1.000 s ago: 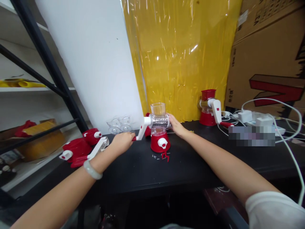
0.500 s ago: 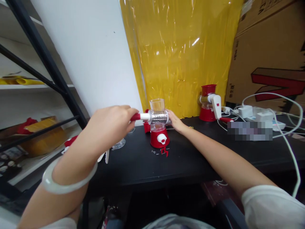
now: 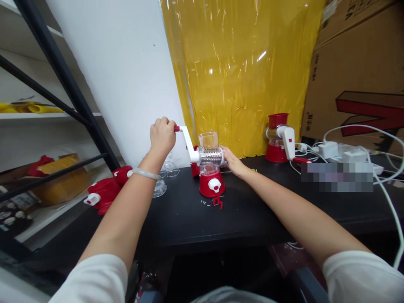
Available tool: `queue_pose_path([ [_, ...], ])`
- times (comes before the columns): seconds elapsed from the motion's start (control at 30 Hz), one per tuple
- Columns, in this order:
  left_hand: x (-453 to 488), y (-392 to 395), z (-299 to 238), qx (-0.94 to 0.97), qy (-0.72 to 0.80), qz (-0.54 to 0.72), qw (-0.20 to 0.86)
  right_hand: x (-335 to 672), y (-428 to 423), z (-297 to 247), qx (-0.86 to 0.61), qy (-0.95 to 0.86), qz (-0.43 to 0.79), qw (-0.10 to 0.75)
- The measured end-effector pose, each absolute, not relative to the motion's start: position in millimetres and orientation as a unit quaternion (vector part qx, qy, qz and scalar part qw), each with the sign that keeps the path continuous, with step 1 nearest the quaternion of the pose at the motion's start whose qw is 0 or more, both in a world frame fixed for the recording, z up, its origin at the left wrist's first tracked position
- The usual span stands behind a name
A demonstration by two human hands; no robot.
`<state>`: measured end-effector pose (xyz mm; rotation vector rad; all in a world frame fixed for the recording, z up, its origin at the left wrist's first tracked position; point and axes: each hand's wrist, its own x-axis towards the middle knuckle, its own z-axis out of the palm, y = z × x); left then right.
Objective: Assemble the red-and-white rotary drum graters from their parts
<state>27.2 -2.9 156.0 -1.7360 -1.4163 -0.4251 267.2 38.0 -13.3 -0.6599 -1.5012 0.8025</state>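
Note:
A rotary grater (image 3: 212,181) with a red base, clear hopper and metal drum stands upright on the black table. My left hand (image 3: 163,135) is closed around the red grip of its white crank handle (image 3: 188,145), which points up and to the left. My right hand (image 3: 232,161) rests against the right end of the drum; its fingertips are partly hidden behind the grater, so its grasp is hard to judge. Small red bent parts (image 3: 218,202) and several tiny pale pins (image 3: 205,203) lie in front of the base.
A second rotary grater (image 3: 277,139) stands at the right, beside white cables and chargers (image 3: 328,149). Red grater bases (image 3: 105,193) and clear plastic parts (image 3: 160,188) lie at the left. Behind are a yellow plastic sheet (image 3: 246,75) and a cardboard box (image 3: 353,67); a shelf frame borders the left.
My left hand has swung up and away, turning the crank from pointing toward me to pointing upward. My right hand and the grater's base have stayed in place.

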Motion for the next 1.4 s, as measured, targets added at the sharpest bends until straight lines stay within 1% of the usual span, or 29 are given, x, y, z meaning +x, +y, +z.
queue_pose_path([
  [0.27, 14.9, 17.7, 96.5, -0.751, -0.586, -0.043, 0.301, 268.6, 38.6, -13.2, -0.290, -0.661, 0.321, 0.613],
  [0.43, 5.1, -6.4, 58.5, -0.794, -0.567, 0.057, 0.212, 267.8, 38.9, -12.7, -0.287, -0.659, 0.315, 0.620],
  [0.53, -1.9, -38.9, 56.3, -0.823, -0.537, 0.118, 0.144, 267.3, 39.1, -13.1, -0.288, -0.657, 0.319, 0.619],
  [0.6, -4.6, -63.7, 66.2, -0.851, -0.498, 0.141, 0.091, 267.3, 39.3, -13.6, -0.285, -0.656, 0.322, 0.621],
  [0.63, -4.7, -76.1, 73.9, -0.855, -0.492, 0.142, 0.084, 267.4, 39.3, -13.8, -0.284, -0.655, 0.324, 0.621],
  [0.8, 7.7, -125.9, 124.4, -0.859, -0.491, 0.077, 0.120, 267.5, 38.8, -14.3, -0.287, -0.655, 0.320, 0.622],
  [0.97, 28.0, -135.3, 163.8, -0.816, -0.519, -0.062, 0.247, 266.7, 39.1, -14.7, -0.290, -0.649, 0.331, 0.621],
  [1.07, 37.5, -118.5, 176.4, -0.789, -0.526, -0.131, 0.290, 266.6, 39.7, -15.2, -0.291, -0.652, 0.330, 0.618],
  [1.2, 43.9, -78.7, 184.8, -0.749, -0.560, -0.163, 0.315, 267.4, 39.5, -14.7, -0.291, -0.658, 0.315, 0.619],
  [1.4, 40.1, -13.8, 181.0, -0.703, -0.544, -0.248, 0.384, 268.0, 41.7, -14.8, -0.293, -0.663, 0.314, 0.613],
])
